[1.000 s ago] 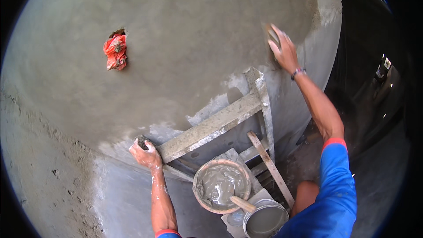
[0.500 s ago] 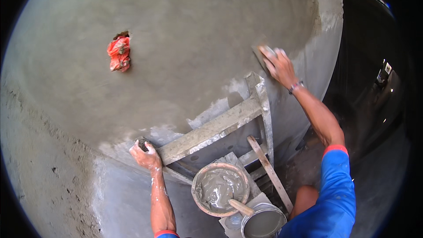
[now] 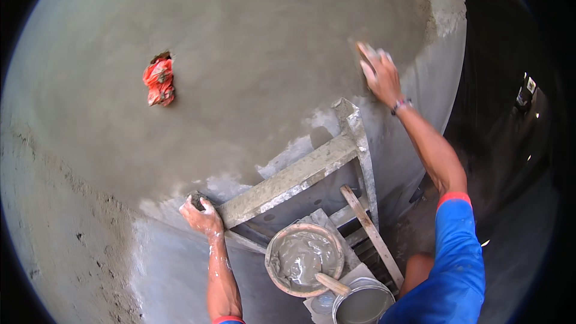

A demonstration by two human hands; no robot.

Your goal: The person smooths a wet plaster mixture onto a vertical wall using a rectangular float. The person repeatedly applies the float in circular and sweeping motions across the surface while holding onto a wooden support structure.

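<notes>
My left hand is closed round a cement-crusted lump at the left end of a crusted frame; whether the lump is part of it is unclear. My right hand, slightly blurred, grips a flat, pale-edged float against the damp grey plastered wall, right of the frame's top post. Below the frame, a round tub of wet grey mix has a wooden-handled tool resting in it, beside a bucket of grey slurry.
Crumpled red plastic fills a hole in the wall at upper left. A narrow wooden batten leans beside the tub and bucket. A rough wall band runs down the left. Beyond the wall's right edge is a dark space.
My right hand and float have moved over the plaster, down and leftward, then back up slightly. My left hand stays at the frame's end; the whole view has shifted slightly.
</notes>
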